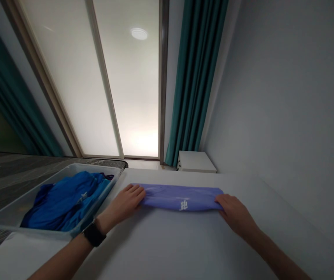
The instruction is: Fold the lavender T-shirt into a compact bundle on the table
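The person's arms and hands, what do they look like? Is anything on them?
The left hand and right hand are bare, with no gloves. No sleeves show on either forearm. Around the left wrist is a wide, smooth black band that looks like a watch. The right wrist has nothing on it that I can see.

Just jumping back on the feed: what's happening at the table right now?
A person is holding a folded purple garment with white print by its two ends, the left hand on one and the right hand on the other. It is stretched out sideways over the white table; whether it touches the surface is hard to tell. To the left, a translucent plastic bin holds loosely heaped blue clothing.
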`<move>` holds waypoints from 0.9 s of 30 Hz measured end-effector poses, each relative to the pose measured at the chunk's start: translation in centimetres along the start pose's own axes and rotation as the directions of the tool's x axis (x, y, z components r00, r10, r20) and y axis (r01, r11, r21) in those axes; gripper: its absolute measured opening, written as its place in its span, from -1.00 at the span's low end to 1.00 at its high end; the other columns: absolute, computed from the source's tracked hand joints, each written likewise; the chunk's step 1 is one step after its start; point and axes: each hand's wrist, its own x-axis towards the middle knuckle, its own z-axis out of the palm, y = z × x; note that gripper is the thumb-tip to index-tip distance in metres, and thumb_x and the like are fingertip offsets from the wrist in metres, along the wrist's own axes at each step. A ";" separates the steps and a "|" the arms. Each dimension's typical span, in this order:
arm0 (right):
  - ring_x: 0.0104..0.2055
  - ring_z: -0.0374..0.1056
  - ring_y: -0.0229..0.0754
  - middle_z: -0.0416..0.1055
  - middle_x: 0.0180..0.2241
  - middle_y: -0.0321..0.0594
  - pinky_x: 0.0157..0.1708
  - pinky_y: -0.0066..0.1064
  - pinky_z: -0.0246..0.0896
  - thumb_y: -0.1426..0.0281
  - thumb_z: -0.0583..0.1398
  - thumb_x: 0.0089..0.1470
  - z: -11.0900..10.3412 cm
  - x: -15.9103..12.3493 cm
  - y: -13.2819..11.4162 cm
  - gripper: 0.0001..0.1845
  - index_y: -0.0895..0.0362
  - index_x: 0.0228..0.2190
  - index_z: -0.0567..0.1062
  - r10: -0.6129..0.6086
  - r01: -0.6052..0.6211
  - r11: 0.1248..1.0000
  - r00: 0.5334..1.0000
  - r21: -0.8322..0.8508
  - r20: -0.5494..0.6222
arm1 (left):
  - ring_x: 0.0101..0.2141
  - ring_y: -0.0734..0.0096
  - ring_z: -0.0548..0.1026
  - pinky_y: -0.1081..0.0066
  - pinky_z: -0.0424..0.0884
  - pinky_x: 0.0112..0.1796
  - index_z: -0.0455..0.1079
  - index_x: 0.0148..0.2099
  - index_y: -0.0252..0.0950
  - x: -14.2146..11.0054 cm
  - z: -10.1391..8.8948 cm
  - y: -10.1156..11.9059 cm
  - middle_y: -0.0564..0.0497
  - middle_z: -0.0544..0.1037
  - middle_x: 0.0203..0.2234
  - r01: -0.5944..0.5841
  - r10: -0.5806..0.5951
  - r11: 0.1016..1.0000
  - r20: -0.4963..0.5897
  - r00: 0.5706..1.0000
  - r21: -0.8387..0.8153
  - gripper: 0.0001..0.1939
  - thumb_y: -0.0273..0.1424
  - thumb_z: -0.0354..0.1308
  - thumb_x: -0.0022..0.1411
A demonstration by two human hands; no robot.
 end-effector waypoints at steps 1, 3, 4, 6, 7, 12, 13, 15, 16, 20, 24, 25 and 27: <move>-0.11 0.40 0.01 0.51 -0.19 -0.08 -0.09 -0.18 0.22 0.60 0.08 -0.03 1.4 -2.0 -0.5 -0.69 0.12 -0.25 0.46 -0.050 0.049 0.999 0.998 -0.013 -0.042 | -0.17 0.15 0.43 0.18 0.29 -0.09 0.32 -0.18 -0.27 -1.5 0.8 1.0 -0.07 0.48 -0.21 -0.009 0.009 1.000 0.007 1.000 -0.014 -0.84 -0.56 0.12 0.18; -0.08 0.41 0.01 0.52 -0.15 -0.08 -0.05 -0.14 0.23 0.64 0.07 -0.10 4.2 -5.9 -1.3 -0.62 0.10 -0.24 0.47 -0.125 0.124 0.992 0.984 -0.018 -0.127 | -0.16 0.14 0.44 0.16 0.29 -0.08 0.32 -0.18 -0.25 -4.2 2.4 2.8 -0.05 0.48 -0.20 -0.012 0.013 0.998 0.027 1.000 -0.063 -0.80 -0.58 0.13 0.15; -0.09 0.42 0.01 0.53 -0.15 -0.11 -0.04 -0.13 0.25 0.65 0.06 -0.13 5.5 -7.6 -1.6 -0.59 0.08 -0.25 0.48 -0.139 0.140 0.990 0.975 -0.009 -0.172 | -0.16 0.13 0.44 0.16 0.30 -0.09 0.32 -0.18 -0.24 -5.4 3.1 3.7 -0.04 0.49 -0.21 -0.008 0.011 0.997 0.038 0.999 -0.082 -0.79 -0.59 0.12 0.14; -0.07 0.43 0.01 0.53 -0.13 -0.13 -0.03 -0.12 0.27 0.63 0.07 -0.15 7.3 -10.3 -2.1 -0.55 0.06 -0.21 0.48 -0.115 0.125 0.992 0.967 0.026 -0.228 | -0.18 0.14 0.45 0.17 0.33 -0.10 0.32 -0.20 -0.23 -7.4 4.0 5.0 -0.03 0.50 -0.21 0.041 -0.036 0.993 0.053 0.998 -0.113 -0.76 -0.64 0.09 0.12; -0.06 0.43 0.01 0.52 -0.11 -0.14 -0.03 -0.11 0.29 0.61 0.07 -0.14 7.8 -11.2 -2.2 -0.56 0.05 -0.20 0.48 -0.088 0.103 0.993 0.967 0.051 -0.241 | -0.18 0.14 0.46 0.17 0.34 -0.11 0.33 -0.20 -0.22 -8.2 4.2 5.5 -0.02 0.50 -0.20 0.073 -0.066 0.989 0.055 0.996 -0.132 -0.74 -0.66 0.08 0.10; 0.05 0.38 -0.04 0.47 -0.01 -0.16 0.04 -0.11 0.29 0.53 0.05 -0.02 7.3 -13.2 -1.9 -0.61 0.02 -0.17 0.49 -0.014 0.051 0.982 0.980 0.181 -0.198 | -0.13 0.17 0.46 0.20 0.36 -0.08 0.37 -0.15 -0.21 -10.3 3.4 6.2 -0.05 0.51 -0.13 0.092 -0.096 0.948 0.000 0.995 -0.304 -0.78 -0.54 0.07 0.16; 0.07 0.37 -0.04 0.46 0.02 -0.16 0.06 -0.11 0.28 0.52 0.05 -0.02 7.0 -13.3 -1.8 -0.59 0.02 -0.15 0.49 -0.018 0.055 0.980 0.982 0.193 -0.189 | -0.12 0.18 0.47 0.22 0.36 -0.08 0.37 -0.11 -0.21 -10.5 3.1 6.1 -0.06 0.51 -0.12 0.081 -0.092 0.936 -0.016 0.996 -0.343 -0.80 -0.50 0.06 0.21; 0.09 0.35 -0.02 0.44 0.05 -0.16 0.07 -0.08 0.27 0.49 0.07 -0.03 6.5 -13.4 -1.7 -0.56 0.02 -0.10 0.49 -0.021 0.059 0.976 0.983 0.209 -0.181 | -0.12 0.23 0.47 0.28 0.37 -0.08 0.37 -0.04 -0.21 -10.7 2.8 5.6 -0.07 0.52 -0.12 0.084 -0.115 0.911 -0.053 0.992 -0.405 -0.79 -0.43 0.00 0.30; 0.08 0.36 0.00 0.45 0.04 -0.15 0.06 -0.07 0.27 0.47 0.07 -0.01 6.4 -13.4 -1.7 -0.59 0.02 -0.10 0.50 -0.013 0.053 0.974 0.983 0.218 -0.181 | -0.12 0.24 0.48 0.30 0.37 -0.09 0.37 -0.02 -0.21 -10.7 2.8 5.4 -0.07 0.53 -0.13 0.097 -0.139 0.902 -0.070 0.988 -0.421 -0.77 -0.41 -0.03 0.34; -0.05 0.44 0.00 0.54 -0.12 -0.13 -0.03 -0.08 0.32 0.32 0.07 0.13 6.2 -12.0 -1.6 -0.74 0.02 -0.25 0.54 0.048 -0.002 0.971 0.981 0.240 -0.187 | -0.14 0.23 0.48 0.27 0.38 -0.07 0.41 -0.03 -0.23 -9.5 3.3 4.2 -0.09 0.54 -0.16 0.167 -0.220 0.895 -0.084 0.972 -0.414 -0.75 -0.37 -0.05 0.37; -0.09 0.44 -0.01 0.52 -0.17 -0.09 -0.07 -0.10 0.30 0.31 0.04 0.15 5.5 -9.0 -1.9 -0.72 0.05 -0.21 0.52 0.096 -0.054 0.972 0.979 0.227 -0.181 | -0.11 0.22 0.47 0.21 0.39 -0.03 0.43 -0.01 -0.25 -7.0 3.8 3.0 -0.13 0.53 -0.12 0.167 -0.220 0.896 -0.085 0.972 -0.411 -0.72 -0.34 -0.06 0.38; -0.09 0.43 -0.02 0.51 -0.16 -0.08 -0.07 -0.11 0.29 0.32 0.03 0.16 5.3 -8.1 -2.0 -0.71 0.06 -0.19 0.51 0.107 -0.067 0.972 0.979 0.223 -0.171 | -0.09 0.22 0.47 0.21 0.38 0.00 0.42 0.01 -0.26 -6.3 3.8 2.7 -0.14 0.53 -0.10 0.158 -0.213 0.895 -0.088 0.973 -0.418 -0.71 -0.34 -0.06 0.38; -0.08 0.41 -0.03 0.49 -0.14 -0.08 -0.08 -0.13 0.27 0.34 0.01 0.17 4.9 -6.4 -2.3 -0.69 0.07 -0.16 0.50 0.116 -0.083 0.974 0.983 0.212 -0.145 | -0.06 0.23 0.46 0.20 0.37 0.03 0.42 0.04 -0.27 -5.4 4.2 2.1 -0.15 0.52 -0.06 0.148 -0.199 0.890 -0.076 0.977 -0.430 -0.68 -0.34 -0.08 0.39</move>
